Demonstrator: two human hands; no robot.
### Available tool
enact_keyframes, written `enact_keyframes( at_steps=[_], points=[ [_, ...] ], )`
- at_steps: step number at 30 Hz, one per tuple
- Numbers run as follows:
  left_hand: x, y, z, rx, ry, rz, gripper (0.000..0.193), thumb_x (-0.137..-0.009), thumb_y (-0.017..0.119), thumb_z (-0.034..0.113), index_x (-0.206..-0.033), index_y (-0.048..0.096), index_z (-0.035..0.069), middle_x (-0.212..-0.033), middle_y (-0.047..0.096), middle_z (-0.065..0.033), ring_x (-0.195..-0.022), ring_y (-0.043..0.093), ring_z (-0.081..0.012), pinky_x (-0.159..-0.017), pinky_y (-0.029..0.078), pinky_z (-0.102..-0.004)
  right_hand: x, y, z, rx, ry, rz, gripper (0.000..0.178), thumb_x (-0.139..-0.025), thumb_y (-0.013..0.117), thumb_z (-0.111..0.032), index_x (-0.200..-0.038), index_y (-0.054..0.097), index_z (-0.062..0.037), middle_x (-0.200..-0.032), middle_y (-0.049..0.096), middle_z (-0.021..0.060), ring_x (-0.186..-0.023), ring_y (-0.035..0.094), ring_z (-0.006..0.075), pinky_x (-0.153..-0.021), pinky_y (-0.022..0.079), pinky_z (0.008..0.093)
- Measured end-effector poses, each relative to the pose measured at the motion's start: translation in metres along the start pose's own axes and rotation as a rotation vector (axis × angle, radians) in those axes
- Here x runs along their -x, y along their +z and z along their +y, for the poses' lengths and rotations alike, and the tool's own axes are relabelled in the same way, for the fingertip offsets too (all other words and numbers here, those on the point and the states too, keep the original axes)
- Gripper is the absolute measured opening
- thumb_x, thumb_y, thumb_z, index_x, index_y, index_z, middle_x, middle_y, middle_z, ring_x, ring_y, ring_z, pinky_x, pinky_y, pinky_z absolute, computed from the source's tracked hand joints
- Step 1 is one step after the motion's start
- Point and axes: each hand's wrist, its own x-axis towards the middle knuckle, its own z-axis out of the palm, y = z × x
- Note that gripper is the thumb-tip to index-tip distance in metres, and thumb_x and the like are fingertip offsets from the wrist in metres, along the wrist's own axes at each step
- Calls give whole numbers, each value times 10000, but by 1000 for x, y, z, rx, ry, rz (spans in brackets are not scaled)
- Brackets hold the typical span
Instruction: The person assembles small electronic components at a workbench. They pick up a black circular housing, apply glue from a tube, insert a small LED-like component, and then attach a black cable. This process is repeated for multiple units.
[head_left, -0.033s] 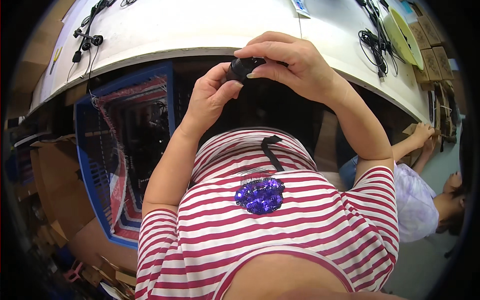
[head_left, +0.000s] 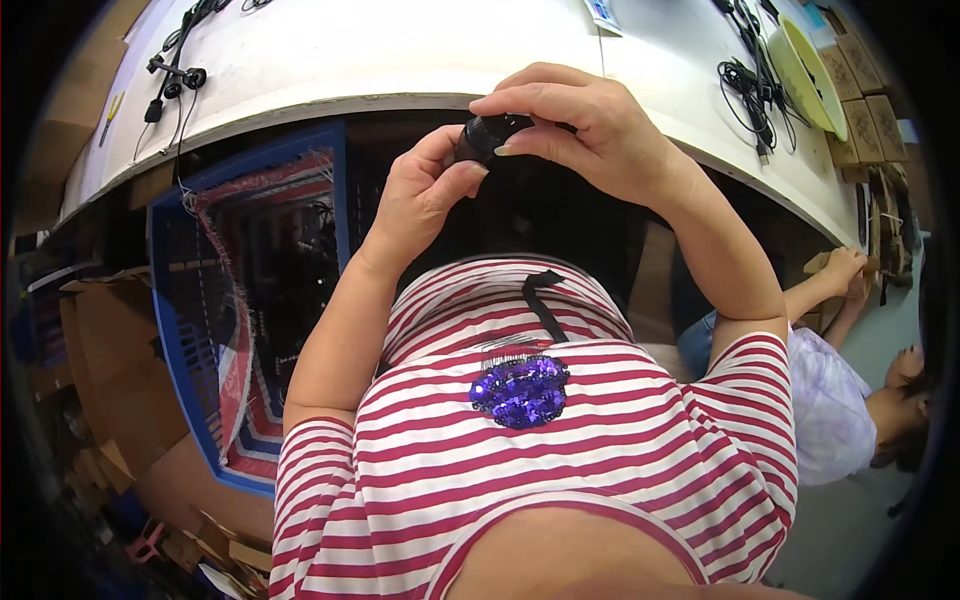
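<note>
A small black rounded piece (head_left: 482, 138), perhaps part of a camera or headset, is held between my two hands just off the table's near edge. My left hand (head_left: 428, 185) grips its left end, with the thumb across the lower side. From the right, my right hand (head_left: 590, 122) pinches the other end between thumb and fingers. The fingers hide part of the piece, so its exact kind cannot be made out. Both forearms reach up from the striped shirt below.
The white table (head_left: 400, 50) carries a black cabled device (head_left: 180, 80), a yellow-handled tool (head_left: 112, 118), coiled black cables (head_left: 745, 95) and a pale yellow bowl (head_left: 808, 75). A blue crate (head_left: 180, 340) with a striped liner stands below left. Small cartons (head_left: 885, 125) and another person (head_left: 830, 400) are at right.
</note>
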Motion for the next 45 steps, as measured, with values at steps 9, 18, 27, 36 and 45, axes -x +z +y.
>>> enact_keyframes(
  at_steps=[9,18,27,36,45],
  points=[
    [3,-5,1,18,-89,-106,195,-835,588,133,-997,569,27,-748,550,22,-661,480,-47,-604,419,-187,0,-3,-1,9,10,-107,317,-723,655,-61,-1036,605,-68,-890,605,60,-757,590,176,-649,474,259],
    [2,9,7,-138,-22,-58,215,-829,598,141,-1005,571,21,-747,544,24,-647,464,-40,-588,394,-176,4,-4,-15,117,288,-39,359,-638,762,-244,-898,603,-53,-680,572,56,-559,521,119,-510,424,233],
    [1,9,8,-272,7,-39,232,-789,641,136,-983,612,14,-731,599,-24,-671,537,-72,-614,444,-216,6,-9,-16,277,227,-163,403,-627,755,-259,-947,609,-60,-702,570,70,-546,546,189,-509,428,295],
    [4,9,3,-284,43,-101,266,-748,686,171,-952,627,11,-718,611,-39,-660,534,-98,-621,435,-235,9,-7,-25,245,368,-242,431,-644,741,-195,-1017,591,-39,-725,593,72,-528,513,153,-531,421,255],
    [6,8,6,-232,-56,-6,289,-741,691,211,-934,630,5,-644,563,-68,-573,491,-124,-549,416,-257,4,3,-25,197,350,-122,318,-718,693,-198,-968,599,-26,-650,563,80,-506,501,162,-501,409,264]
  ],
)
